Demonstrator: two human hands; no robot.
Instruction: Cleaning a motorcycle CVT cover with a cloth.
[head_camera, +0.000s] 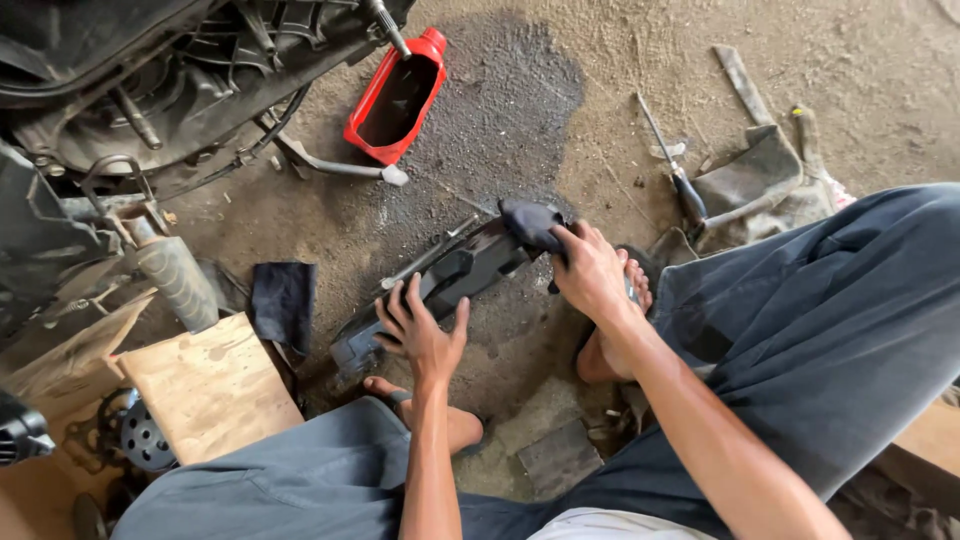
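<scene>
A long dark metal engine cover (455, 275) lies on the dirt floor between my feet. My left hand (420, 330) rests on its near end with fingers spread, steadying it. My right hand (590, 270) presses a dark cloth (530, 222) against the far end of the part. Both feet in sandals sit on either side of it.
A motorbike engine (150, 90) stands at the upper left beside a red cut-open oil bottle (398, 95) and a dark oil stain. A screwdriver (675, 170) and grey rags (755, 175) lie at the upper right. A wooden block (205, 385) and a black rag (283, 300) lie at the left.
</scene>
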